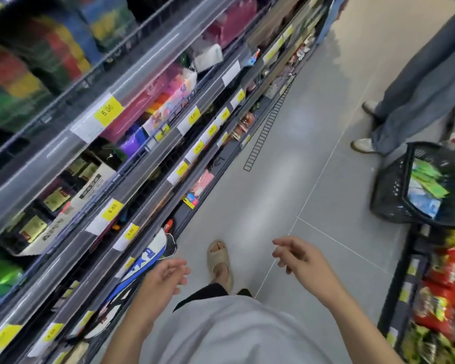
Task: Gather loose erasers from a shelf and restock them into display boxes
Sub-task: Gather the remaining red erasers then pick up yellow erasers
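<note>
I stand in a shop aisle beside tall shelves (132, 158) on my left, stocked with colourful stationery and boxed goods behind clear rails with yellow price tags. The view is blurred and I cannot pick out erasers or display boxes. My left hand (166, 279) hangs low in front of the lower shelves, fingers relaxed and holding nothing. Over the grey floor, my right hand (300, 258) is likewise relaxed and holds nothing.
A black shopping basket (394, 195) with green and blue packets sits on the floor at the right. Another person's legs (405, 101) stand beyond it. A snack rack (436, 298) fills the lower right. Grey tiled floor (286, 153) runs ahead.
</note>
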A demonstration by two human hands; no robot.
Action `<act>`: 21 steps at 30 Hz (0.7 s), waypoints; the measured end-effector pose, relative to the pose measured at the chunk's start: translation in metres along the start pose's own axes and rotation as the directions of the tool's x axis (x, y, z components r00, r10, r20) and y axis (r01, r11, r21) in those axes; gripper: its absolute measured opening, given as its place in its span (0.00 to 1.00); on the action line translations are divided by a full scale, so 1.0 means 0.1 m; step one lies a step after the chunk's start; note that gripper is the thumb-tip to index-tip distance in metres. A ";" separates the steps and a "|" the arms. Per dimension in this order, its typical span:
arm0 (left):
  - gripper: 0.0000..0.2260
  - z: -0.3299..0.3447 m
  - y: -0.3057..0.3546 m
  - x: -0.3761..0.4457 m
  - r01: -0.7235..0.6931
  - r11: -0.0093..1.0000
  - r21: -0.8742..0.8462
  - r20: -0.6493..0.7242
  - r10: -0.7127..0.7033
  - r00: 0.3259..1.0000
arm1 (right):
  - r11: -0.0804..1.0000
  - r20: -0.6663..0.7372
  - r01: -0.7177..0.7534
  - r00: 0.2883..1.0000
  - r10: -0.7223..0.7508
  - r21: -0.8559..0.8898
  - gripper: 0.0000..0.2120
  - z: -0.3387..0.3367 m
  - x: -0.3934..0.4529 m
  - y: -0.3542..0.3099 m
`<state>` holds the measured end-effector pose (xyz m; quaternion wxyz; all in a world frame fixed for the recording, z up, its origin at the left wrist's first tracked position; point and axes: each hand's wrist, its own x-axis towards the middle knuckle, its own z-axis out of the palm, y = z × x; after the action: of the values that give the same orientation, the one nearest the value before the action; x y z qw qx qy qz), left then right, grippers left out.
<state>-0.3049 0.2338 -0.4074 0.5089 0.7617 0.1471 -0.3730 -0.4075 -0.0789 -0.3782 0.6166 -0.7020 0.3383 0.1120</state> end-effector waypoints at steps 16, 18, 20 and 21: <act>0.05 0.66 2.27 1.75 -0.132 0.988 0.080 0.158 0.118 0.980 | 0.995 -0.157 -0.088 0.983 0.095 0.051 0.11 -1.06 1.40 -0.60; 0.06 0.78 2.43 1.85 -0.129 0.988 0.083 0.132 0.118 0.984 | 0.997 -0.136 -0.071 0.988 0.074 0.029 0.13 -1.24 1.66 -0.70; 0.06 0.91 2.55 1.89 -0.123 0.989 0.079 0.093 0.115 0.989 | 0.999 -0.100 -0.051 0.994 0.051 0.002 0.13 -1.43 1.94 -0.83; 0.06 0.98 2.61 1.91 -0.113 0.991 0.070 0.068 0.109 0.992 | 0.999 -0.075 -0.043 0.996 0.043 -0.005 0.13 -1.54 2.09 -0.91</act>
<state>-0.0594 0.0030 -0.3908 0.5048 0.7747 0.0742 -0.3735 -0.2361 -0.2933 -0.3935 0.5988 -0.7002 0.3758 0.1000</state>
